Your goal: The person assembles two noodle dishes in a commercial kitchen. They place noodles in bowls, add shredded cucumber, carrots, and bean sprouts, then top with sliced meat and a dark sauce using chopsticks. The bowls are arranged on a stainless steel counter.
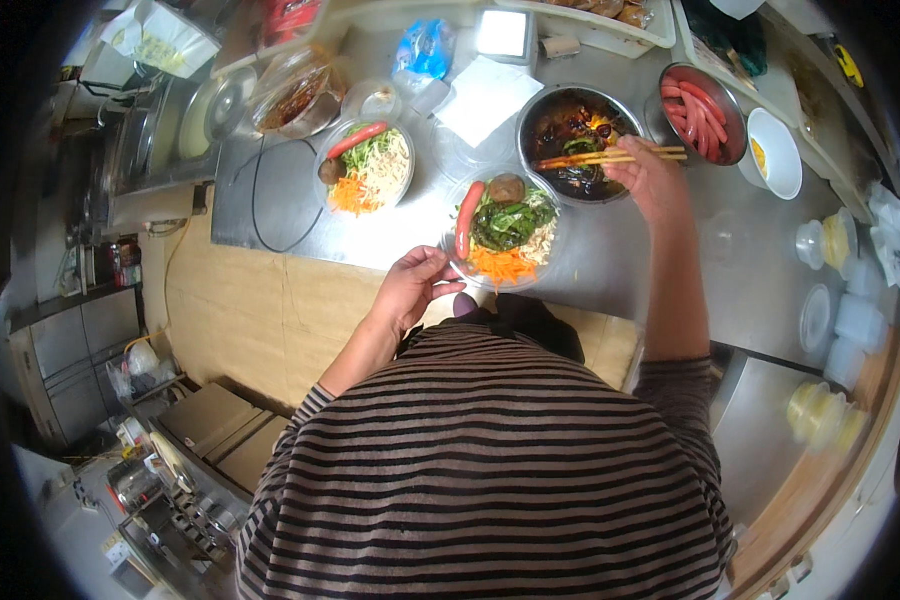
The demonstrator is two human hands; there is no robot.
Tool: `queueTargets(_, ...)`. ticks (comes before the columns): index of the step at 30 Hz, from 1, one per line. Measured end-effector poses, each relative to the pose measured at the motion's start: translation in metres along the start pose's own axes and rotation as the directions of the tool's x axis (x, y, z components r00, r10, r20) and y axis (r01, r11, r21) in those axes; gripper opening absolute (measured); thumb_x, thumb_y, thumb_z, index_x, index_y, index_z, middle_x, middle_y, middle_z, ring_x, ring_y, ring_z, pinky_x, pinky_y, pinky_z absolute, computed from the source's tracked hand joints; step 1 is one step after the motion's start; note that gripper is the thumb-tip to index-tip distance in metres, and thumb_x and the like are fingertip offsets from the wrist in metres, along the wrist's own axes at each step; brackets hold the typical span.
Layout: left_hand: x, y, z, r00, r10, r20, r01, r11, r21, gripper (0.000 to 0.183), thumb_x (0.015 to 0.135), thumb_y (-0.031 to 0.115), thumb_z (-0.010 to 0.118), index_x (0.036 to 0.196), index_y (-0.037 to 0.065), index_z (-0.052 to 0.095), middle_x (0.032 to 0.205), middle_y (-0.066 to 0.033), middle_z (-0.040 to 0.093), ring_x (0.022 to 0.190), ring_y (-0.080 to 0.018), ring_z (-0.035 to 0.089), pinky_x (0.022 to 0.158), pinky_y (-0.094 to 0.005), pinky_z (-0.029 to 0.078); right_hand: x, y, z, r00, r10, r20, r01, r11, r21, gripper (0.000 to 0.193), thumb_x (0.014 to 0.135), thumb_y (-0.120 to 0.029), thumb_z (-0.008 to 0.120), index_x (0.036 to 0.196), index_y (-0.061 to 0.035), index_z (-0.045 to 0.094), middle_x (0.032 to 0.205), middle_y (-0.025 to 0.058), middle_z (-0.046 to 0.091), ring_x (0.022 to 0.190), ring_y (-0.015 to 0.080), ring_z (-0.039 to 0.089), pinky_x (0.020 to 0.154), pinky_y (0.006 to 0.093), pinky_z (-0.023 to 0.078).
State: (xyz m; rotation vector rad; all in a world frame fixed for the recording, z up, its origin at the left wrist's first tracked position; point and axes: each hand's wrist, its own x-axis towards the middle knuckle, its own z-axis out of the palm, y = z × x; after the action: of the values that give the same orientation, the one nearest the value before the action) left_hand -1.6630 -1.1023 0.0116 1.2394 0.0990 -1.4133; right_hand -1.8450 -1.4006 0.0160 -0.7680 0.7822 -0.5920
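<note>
My right hand (642,172) is closed round a pair of chopsticks (580,160). Their tips reach over a steel bowl (526,172) of dark liquid with greens and reddish bits. My left hand (417,280) pinches the rim of a clear round container (542,284) at the counter's front edge. Inside that container lie a sausage (469,222), a brown egg (506,189), dark leafy greens (510,225), shredded carrot (502,265) and pale shreds. To its left stands a second clear container (406,190) with sausage, a brown egg, green shreds, carrot and pale shreds, without dark greens.
A steel bowl of sausages (698,112) and a white bowl (785,160) are at the right. Back left sits a plastic-covered bowl of red-brown food (295,100). White paper (485,100) and a blue plastic bag (425,48) lie behind. A black cord (257,205) loops on the counter.
</note>
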Motion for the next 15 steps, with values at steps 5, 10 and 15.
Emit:
queueTargets(5, 0.000, -0.001, 0.002, 1.000, 0.003, -0.013, -0.003, 1.000, 0.017, 0.009, 0.087, 0.013, 0.048, 0.087, 0.004, 0.049, 0.087, -0.0092, 0.056, 0.081, -0.0214, 0.058, 0.074, -0.0364, 0.051, -0.040, 0.026, 0.037, 0.998, 0.028, 0.054, -0.022, 0.994, -0.107, 0.019, 0.082, -0.011, 0.056, 0.092, 0.0045, 0.053, 0.081, 0.0158, 0.060, 0.066, 0.0207, 0.062, 0.061, 0.0290, 0.054)
queueTargets(10, -0.001, 0.000, 0.001, 1.000, 0.000, -0.007, 0.000, 1.000, 0.001, 0.007, 0.086, 0.012, 0.050, 0.086, 0.005, 0.049, 0.086, -0.0084, 0.056, 0.079, -0.0203, 0.058, 0.074, -0.0364, 0.051, -0.053, 0.039, 0.036, 0.992, -0.090, -0.084, 0.073, 0.978, -0.196, 0.019, 0.081, -0.011, 0.058, 0.090, 0.0052, 0.054, 0.079, 0.0159, 0.060, 0.063, 0.0196, 0.061, 0.058, 0.0284, 0.054)
queueTargets(15, -0.001, -0.001, 0.001, 1.000, -0.018, 0.004, 0.018, 1.000, 0.008, 0.006, 0.086, 0.011, 0.051, 0.085, 0.005, 0.050, 0.087, -0.0084, 0.056, 0.079, -0.0201, 0.058, 0.074, -0.0365, 0.051, -0.065, 0.040, 0.048, 0.990, -0.137, -0.036, 0.130, 0.980, -0.151, 0.019, 0.081, -0.011, 0.058, 0.091, 0.0056, 0.054, 0.080, 0.0165, 0.060, 0.063, 0.0202, 0.061, 0.058, 0.0285, 0.054)
